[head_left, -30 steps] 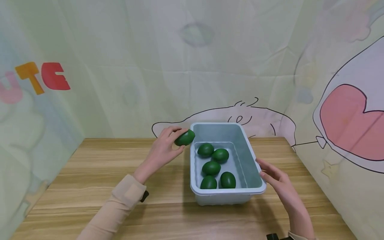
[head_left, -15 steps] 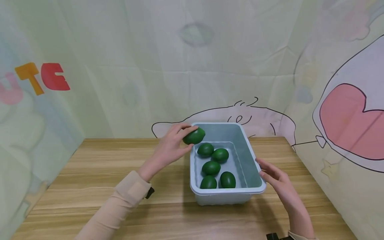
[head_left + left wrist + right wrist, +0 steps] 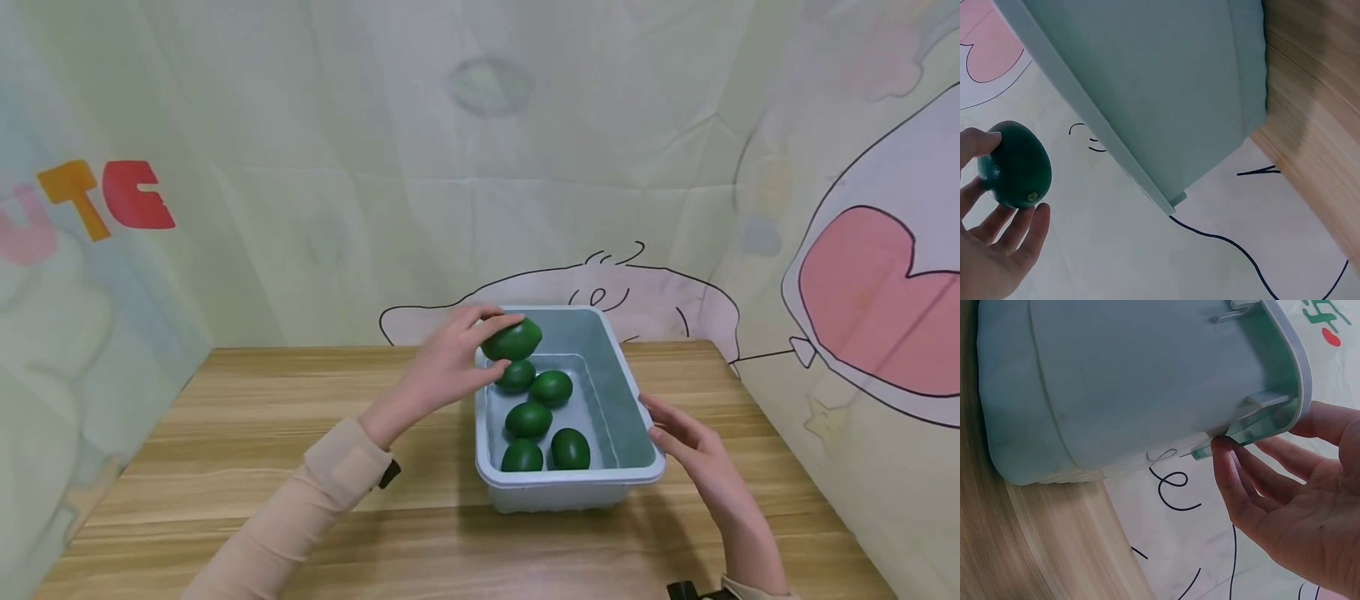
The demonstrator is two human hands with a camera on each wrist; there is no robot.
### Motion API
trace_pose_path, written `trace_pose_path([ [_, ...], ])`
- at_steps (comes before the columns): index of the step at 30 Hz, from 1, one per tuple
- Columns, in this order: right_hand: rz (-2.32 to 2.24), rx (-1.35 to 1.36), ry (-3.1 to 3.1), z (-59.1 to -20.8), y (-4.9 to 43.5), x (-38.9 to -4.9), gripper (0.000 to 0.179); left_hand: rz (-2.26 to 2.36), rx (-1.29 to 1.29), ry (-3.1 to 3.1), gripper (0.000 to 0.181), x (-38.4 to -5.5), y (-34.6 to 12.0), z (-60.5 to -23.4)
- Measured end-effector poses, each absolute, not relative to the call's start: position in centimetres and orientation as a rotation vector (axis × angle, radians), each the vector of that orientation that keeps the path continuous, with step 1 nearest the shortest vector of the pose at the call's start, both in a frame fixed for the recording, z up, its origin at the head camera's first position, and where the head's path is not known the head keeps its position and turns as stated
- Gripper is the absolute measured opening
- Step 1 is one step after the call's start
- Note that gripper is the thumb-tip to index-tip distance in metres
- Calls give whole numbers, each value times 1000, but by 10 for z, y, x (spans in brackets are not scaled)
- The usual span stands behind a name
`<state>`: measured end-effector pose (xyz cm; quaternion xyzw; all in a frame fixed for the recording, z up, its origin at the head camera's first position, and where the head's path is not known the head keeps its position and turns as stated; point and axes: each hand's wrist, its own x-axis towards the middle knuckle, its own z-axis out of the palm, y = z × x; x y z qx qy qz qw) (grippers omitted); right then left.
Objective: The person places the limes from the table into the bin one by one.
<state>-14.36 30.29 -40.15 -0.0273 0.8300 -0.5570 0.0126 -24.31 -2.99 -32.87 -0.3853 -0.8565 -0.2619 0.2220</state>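
Observation:
My left hand (image 3: 450,354) grips a dark green egg-shaped fruit (image 3: 513,340) between thumb and fingers, over the far left part of a pale blue-green plastic tub (image 3: 570,477). A small pale stem spot shows on the held fruit (image 3: 1016,169) in the left wrist view. Inside the tub lie several similar green fruits (image 3: 528,421), one partly covered by the left thumb. On the tub's right side, my right hand (image 3: 701,458) holds the rim near the front corner. In the right wrist view that hand's fingers (image 3: 1229,469) curl under the rim.
The tub stands on a wood-grain table (image 3: 300,392). Just behind the table hangs a pale printed cloth (image 3: 337,208) with cartoon drawings, which continues along both sides.
My left hand has moved to the right with the fruit, from beside the tub's left rim to over its inside. The right hand and the tub stay in place.

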Motion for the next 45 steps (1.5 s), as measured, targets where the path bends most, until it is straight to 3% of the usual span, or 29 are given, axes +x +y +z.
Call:
trace_pose_path([
  [45,-1733,-81,2579,-399,301,-143,53,-159,-1427,-2717,52,-247,36,-337],
])
